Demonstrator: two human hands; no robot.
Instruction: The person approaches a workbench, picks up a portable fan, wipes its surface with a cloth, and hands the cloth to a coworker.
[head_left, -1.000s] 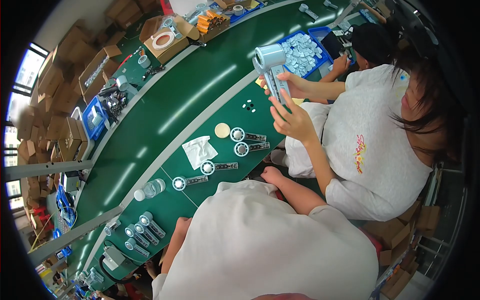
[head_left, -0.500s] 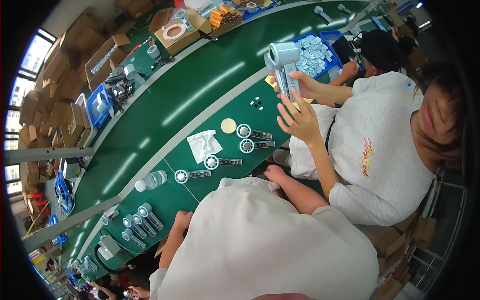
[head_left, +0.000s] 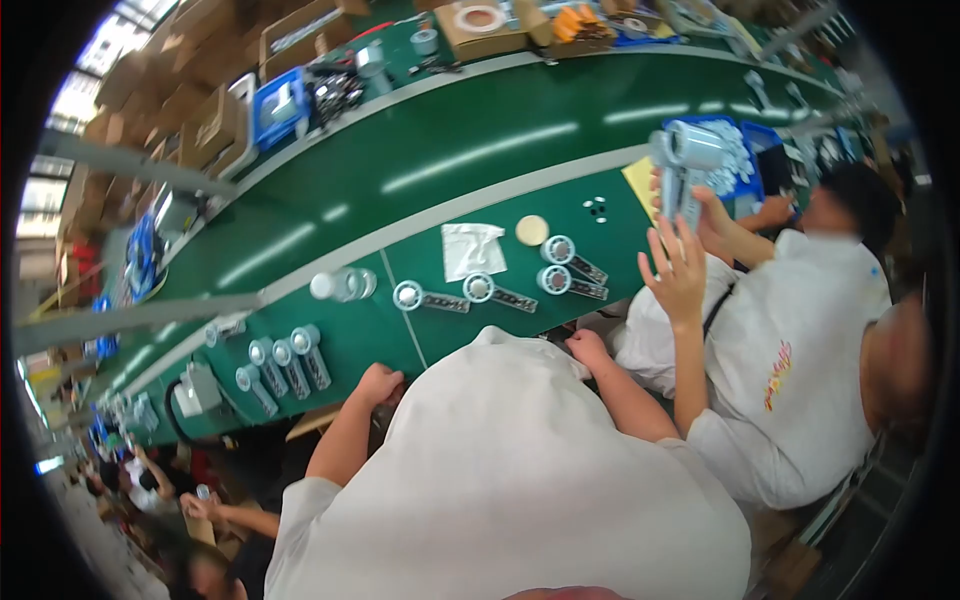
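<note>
My left hand (head_left: 380, 385) rests at the table's front edge with its fingers curled in; their inner side is hidden. My right hand (head_left: 587, 348) is closed like a fist by the same edge, beside my shirt; anything inside it is out of sight. Between and beyond my hands lie handheld fans with light blue round heads and open handles showing their insides: one fan (head_left: 430, 298) nearest my left hand, a second fan (head_left: 500, 293) to its right, and two more, an upper fan (head_left: 575, 259) and a lower fan (head_left: 573, 283), nearest my right hand.
A white cloth (head_left: 473, 250), a round cream disc (head_left: 532, 230) and a clear bottle (head_left: 343, 285) lie behind the fans. Several fans (head_left: 290, 365) stand in a row at left. At right, a co-worker's hands (head_left: 685, 240) hold a larger light blue fan (head_left: 690, 160) near a blue tray (head_left: 742, 185).
My view has turned, so the table and fans appear shifted right and more level. My hands stay closed at the edge. The co-worker still holds the light blue fan.
</note>
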